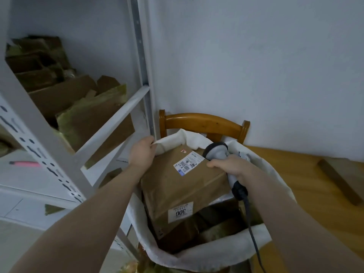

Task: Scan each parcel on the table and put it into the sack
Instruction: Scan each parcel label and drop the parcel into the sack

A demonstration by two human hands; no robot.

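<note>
Brown, white-labelled cardboard parcel [177, 186] lies tilted in the white fabric sack [197, 257], centre frame; left hand [141, 152] pinches the rim, right hand [230, 166] grips a grey scanner [215, 151].

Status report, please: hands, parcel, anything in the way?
Left hand pinches sack rim. Right hand grips scanner, thumb on parcel. Parcel tilted in sack mouth. Nothing seen blocking.
</note>
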